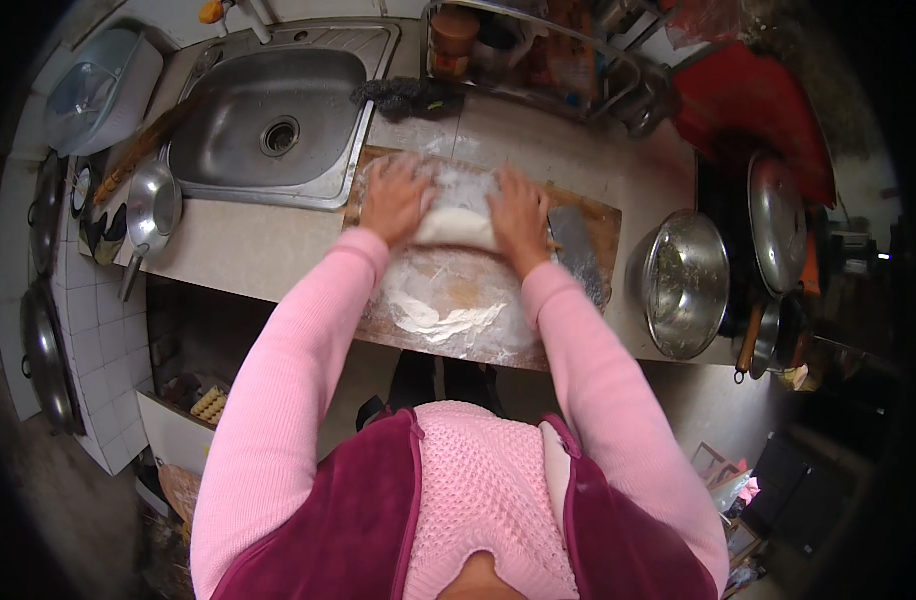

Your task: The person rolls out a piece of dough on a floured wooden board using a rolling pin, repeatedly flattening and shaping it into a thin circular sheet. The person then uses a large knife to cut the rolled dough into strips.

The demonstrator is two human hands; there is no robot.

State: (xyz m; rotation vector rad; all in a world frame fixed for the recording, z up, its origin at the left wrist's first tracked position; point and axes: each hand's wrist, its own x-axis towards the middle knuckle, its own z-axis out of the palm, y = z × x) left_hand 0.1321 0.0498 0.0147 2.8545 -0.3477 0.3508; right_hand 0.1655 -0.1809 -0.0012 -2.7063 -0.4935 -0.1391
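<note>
Before me a floured wooden board (465,289) lies on the counter. A pale roll of dough (458,228) stretches across its middle between my hands. My left hand (399,196) is at the roll's left end, palm down, fingers extended forward and blurred. At the right end, my right hand (519,214) lies palm down in the same way. The palms hide both ends of the dough. Loose white flour (450,319) is heaped on the near part of the board. Right of my right hand lies a flat grey metal blade (578,244), dusted with flour.
A steel sink (267,127) is at the left, with a metal ladle (153,206) beside it. A steel bowl (687,285) stands on the right, near a metal lid (779,223). Behind the board are a dark scouring cloth (405,95) and a rack (514,82) of jars.
</note>
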